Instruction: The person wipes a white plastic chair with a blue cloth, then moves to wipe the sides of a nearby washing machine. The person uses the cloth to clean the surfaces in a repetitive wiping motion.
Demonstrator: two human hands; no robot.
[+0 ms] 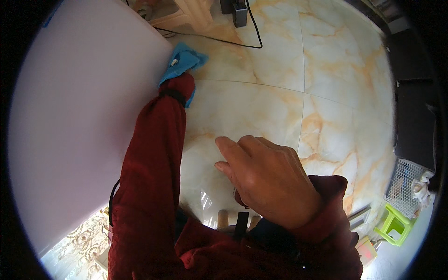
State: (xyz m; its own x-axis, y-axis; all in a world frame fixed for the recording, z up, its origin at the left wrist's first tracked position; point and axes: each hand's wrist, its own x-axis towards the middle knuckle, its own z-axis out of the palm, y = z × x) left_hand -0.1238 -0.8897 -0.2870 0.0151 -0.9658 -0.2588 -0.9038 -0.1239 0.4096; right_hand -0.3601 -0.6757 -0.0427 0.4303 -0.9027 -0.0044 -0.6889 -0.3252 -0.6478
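Note:
A blue cloth [182, 59] lies bunched against the edge of a large smooth pale panel [80, 98], with a small white spot or tag on it. My left arm, in a dark red sleeve with a black band at the wrist, reaches to this cloth; only a sliver of my left hand [189, 71] shows at the cuff, and the cloth hides the rest. My right hand [267, 175] is raised in front of my body over the marbled tile floor, back of the hand up, with fingers curled and thumb apart from the index finger. Whether it holds something small is hidden.
A black cable [224, 41] runs over the floor near a black box-shaped object [239, 15] and a beige plastic stool or stand [192, 15]. At the right are black panels [414, 122], a white mesh basket [406, 185] with crumpled white material, and a green plastic stool [393, 225].

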